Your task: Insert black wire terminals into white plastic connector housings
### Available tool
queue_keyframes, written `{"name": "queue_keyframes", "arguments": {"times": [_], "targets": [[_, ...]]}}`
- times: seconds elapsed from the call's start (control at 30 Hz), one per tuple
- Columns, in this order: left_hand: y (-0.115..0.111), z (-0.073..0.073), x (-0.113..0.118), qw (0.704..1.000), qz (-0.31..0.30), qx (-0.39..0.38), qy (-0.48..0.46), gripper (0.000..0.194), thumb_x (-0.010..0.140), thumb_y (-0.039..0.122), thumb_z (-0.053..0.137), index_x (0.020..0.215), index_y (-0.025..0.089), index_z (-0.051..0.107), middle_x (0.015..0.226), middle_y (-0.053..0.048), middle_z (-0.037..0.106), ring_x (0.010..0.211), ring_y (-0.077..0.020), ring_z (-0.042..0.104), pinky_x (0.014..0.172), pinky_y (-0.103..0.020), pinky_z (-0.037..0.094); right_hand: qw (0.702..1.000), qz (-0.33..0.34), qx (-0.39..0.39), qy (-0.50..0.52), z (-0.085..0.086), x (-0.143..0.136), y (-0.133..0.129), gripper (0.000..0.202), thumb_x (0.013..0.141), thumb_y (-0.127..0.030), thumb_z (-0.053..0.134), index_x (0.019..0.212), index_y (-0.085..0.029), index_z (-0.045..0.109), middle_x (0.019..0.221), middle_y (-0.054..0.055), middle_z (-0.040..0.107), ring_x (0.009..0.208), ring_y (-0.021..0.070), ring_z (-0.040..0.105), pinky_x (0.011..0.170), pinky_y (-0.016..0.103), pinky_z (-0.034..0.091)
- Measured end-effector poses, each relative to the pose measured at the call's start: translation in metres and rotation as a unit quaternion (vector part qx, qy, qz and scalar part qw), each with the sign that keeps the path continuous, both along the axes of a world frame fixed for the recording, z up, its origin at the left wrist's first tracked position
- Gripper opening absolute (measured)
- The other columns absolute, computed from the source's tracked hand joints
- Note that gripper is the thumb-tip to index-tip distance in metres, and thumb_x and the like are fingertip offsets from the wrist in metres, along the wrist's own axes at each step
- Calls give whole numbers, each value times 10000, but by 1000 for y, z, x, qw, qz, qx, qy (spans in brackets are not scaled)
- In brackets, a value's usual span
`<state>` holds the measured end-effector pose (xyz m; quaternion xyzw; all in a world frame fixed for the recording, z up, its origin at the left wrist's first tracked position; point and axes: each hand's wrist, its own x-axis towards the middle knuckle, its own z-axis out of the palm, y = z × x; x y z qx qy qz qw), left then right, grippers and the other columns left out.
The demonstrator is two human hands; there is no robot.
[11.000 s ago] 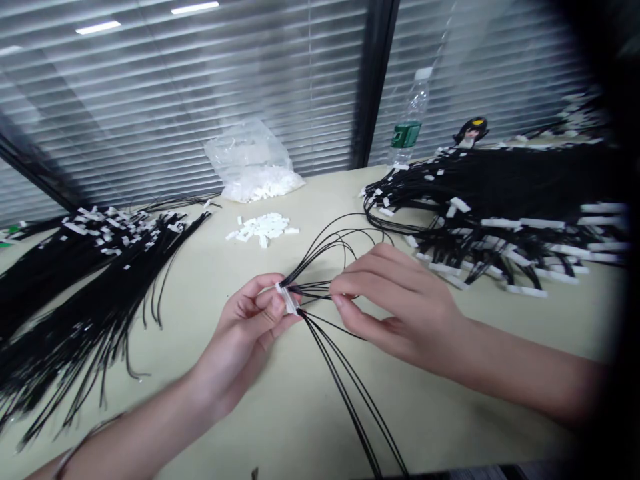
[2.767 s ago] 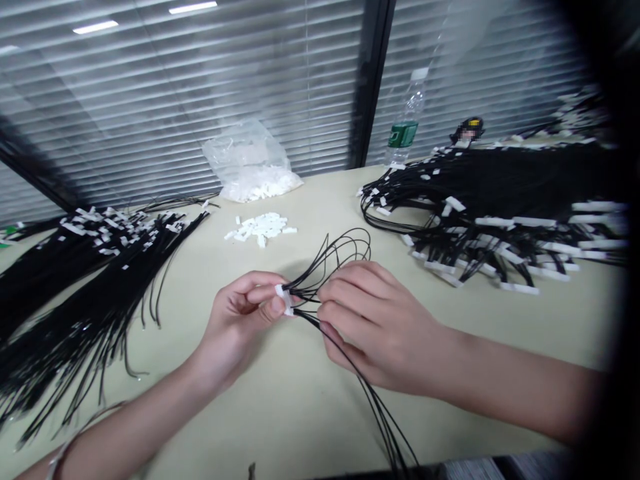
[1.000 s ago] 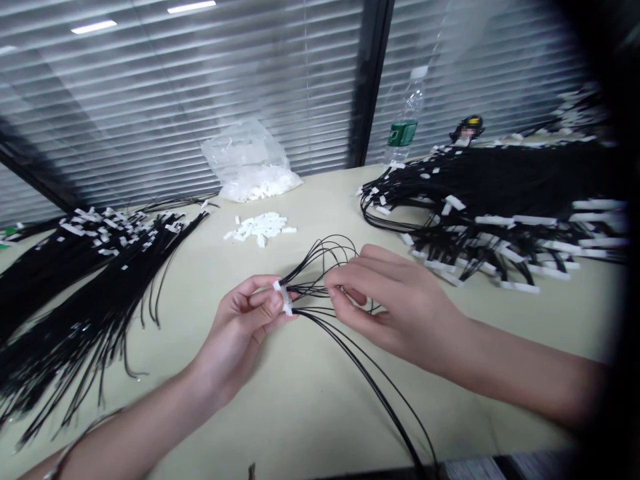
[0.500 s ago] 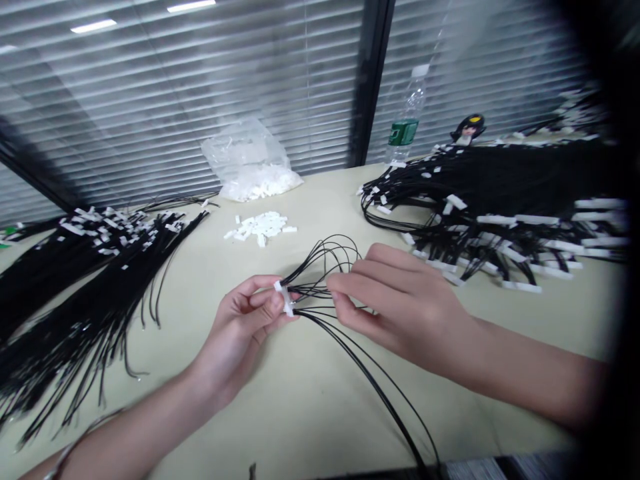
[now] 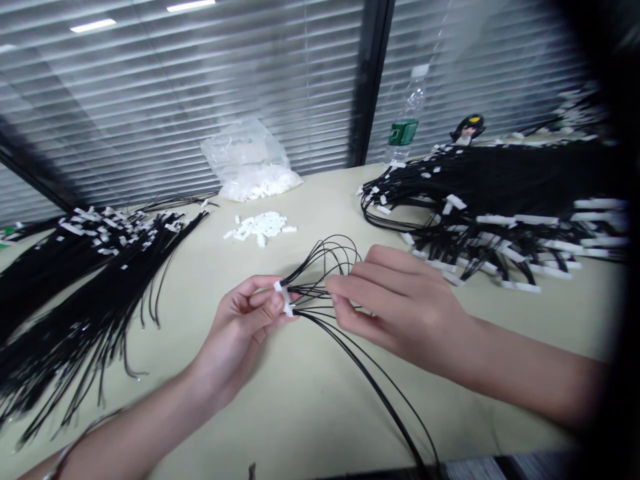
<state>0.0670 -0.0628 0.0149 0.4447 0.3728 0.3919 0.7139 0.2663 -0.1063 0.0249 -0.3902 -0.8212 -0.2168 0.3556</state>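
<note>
Between the thumb and fingers of my left hand [image 5: 253, 317] is a white plastic connector [image 5: 284, 298], held tilted above the table. Several thin black wires [image 5: 320, 253] run out of its right side; some loop upward and others trail down to the table's front edge. My right hand [image 5: 395, 297] is closed in a pinch just right of the connector, thumb and index finger together on a black wire among the bunch. The wire's tip at the connector is too small to make out.
Piles of black wires with white connectors lie on the left [image 5: 100, 267] and right [image 5: 525, 193]. Small loose white connectors [image 5: 263, 227] sit behind my hands, before a clear plastic bag [image 5: 250, 163]. A bottle [image 5: 404, 127] and a figurine [image 5: 469, 130] stand at the back by the blinds.
My right hand has shifted very slightly left, toward the connector. My left hand keeps its hold, and everything else stays in place.
</note>
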Motion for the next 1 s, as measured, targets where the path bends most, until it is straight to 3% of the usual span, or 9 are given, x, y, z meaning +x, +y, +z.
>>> {"name": "queue_keyframes", "arguments": {"times": [1.0], "targets": [[-1, 0, 0, 1000, -6, 5, -1, 134, 724, 136, 687, 848, 184, 674, 677, 10, 676, 652, -90, 604, 686, -198, 511, 1000, 11, -18, 14, -2, 1, 0, 27, 805, -154, 549, 821, -164, 568, 631, -14, 501, 622, 120, 377, 605, 279, 369]]}}
